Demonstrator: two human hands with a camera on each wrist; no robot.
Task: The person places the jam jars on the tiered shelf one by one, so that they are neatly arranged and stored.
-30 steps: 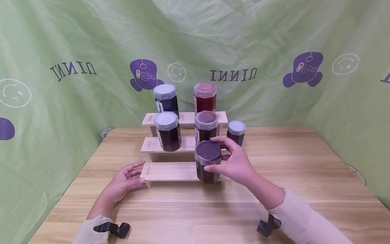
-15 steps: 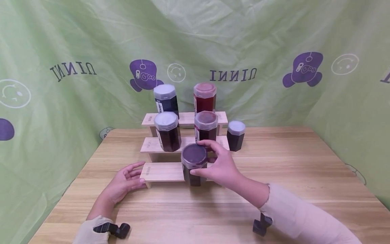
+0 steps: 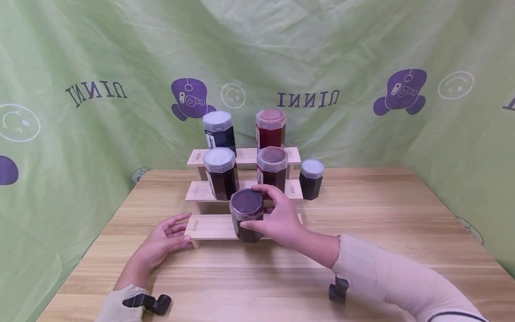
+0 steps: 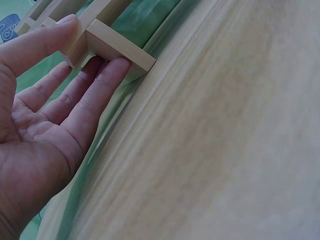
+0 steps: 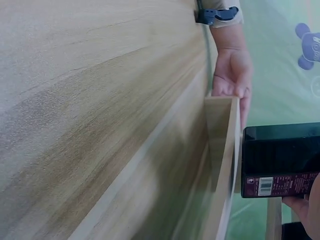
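Note:
My right hand (image 3: 277,219) grips a dark jar (image 3: 247,219) with a translucent lid, thumb in front and fingers behind. The jar is upright over the middle of the lowest shelf (image 3: 211,226) of a wooden three-step rack; I cannot tell whether its base touches. In the right wrist view, the jar (image 5: 282,155) shows a barcode label beside the shelf board (image 5: 227,175). My left hand (image 3: 161,241) touches the left end of the lowest shelf. In the left wrist view, that hand's fairly straight fingers (image 4: 102,87) lie against the wooden end piece (image 4: 120,47).
On the middle shelf stand a white-lidded jar (image 3: 223,176) and a dark red jar (image 3: 272,163). The top shelf bears a dark jar (image 3: 219,132) and a red jar (image 3: 271,127). A smaller white-lidded jar (image 3: 311,179) stands on the table (image 3: 382,232) right of the rack.
My right hand has carried the dark jar leftward, from the right part of the lowest shelf to its middle. The left hand has stayed at the shelf's end.

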